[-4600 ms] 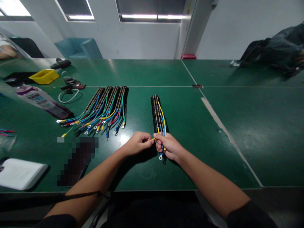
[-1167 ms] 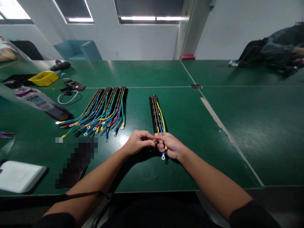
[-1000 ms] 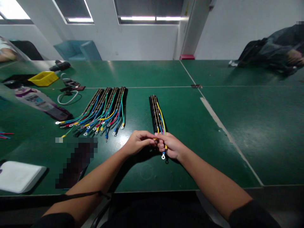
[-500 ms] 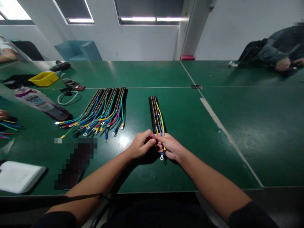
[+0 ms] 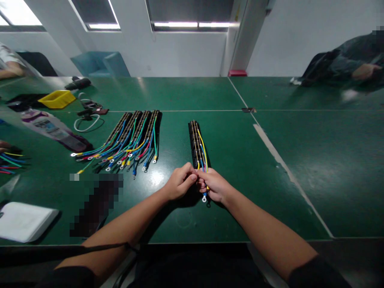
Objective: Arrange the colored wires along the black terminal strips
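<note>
A black terminal strip [image 5: 195, 140] with metal bars lies upright in the picture, in front of me on the green table [image 5: 234, 160]. Yellow, blue and red wires [image 5: 204, 157] run from its right side down to my hands. My right hand [image 5: 214, 184] is closed around these wires, and a ring lug [image 5: 204, 198] sticks out below it. The fingers of my left hand [image 5: 181, 181] are pinched together against the right fingertips at the strip's near end; what they hold is hidden.
Several similar wired strips [image 5: 138, 132] lie to the left. Beyond them are a bottle [image 5: 54, 130], a yellow tray [image 5: 57, 99], a coiled cable [image 5: 87, 123] and a white object [image 5: 27, 222]. People sit at both far sides; another person's hand shows at the left edge.
Both my hands and the strip have stayed nearly still. At the far right, the other person's hands have moved.
</note>
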A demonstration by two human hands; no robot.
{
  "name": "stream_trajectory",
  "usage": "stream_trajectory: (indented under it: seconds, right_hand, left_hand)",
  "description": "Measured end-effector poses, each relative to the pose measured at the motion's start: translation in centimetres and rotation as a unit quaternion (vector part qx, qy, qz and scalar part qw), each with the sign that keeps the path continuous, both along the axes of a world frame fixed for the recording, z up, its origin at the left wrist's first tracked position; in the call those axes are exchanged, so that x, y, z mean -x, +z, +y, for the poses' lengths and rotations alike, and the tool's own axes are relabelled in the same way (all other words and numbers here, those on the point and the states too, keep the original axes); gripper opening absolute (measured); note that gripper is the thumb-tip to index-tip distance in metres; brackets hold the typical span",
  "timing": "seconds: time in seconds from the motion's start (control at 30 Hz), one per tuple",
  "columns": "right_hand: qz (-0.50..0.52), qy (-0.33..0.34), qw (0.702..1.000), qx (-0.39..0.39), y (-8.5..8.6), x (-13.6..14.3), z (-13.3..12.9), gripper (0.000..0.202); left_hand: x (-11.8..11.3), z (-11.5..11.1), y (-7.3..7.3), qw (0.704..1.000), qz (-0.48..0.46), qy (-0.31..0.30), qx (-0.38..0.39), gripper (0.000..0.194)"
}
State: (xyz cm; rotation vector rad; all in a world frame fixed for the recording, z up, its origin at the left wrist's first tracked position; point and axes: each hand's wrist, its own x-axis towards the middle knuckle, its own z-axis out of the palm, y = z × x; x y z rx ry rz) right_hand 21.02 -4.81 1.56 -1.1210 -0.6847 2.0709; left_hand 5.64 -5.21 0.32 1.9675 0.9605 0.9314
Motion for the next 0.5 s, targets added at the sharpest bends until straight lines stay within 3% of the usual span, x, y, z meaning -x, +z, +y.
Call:
stream_trajectory:
  seconds: [0.33,0.5]
  right_hand:
    - [-0.029,-0.009,0.999,-0.01,0.28,0.14,-0.21,0.032]
    - [-0.029,-0.012,0.999,-0.016,-0.03,0.15,-0.15,0.03]
  left_hand:
    - [0.06,0.37,-0.15,1.0,0.002,0.008,0.015,0.033]
    - [-0.02,0.61,-0.23,0.995,-0.068,-0.006,0.072,0.033]
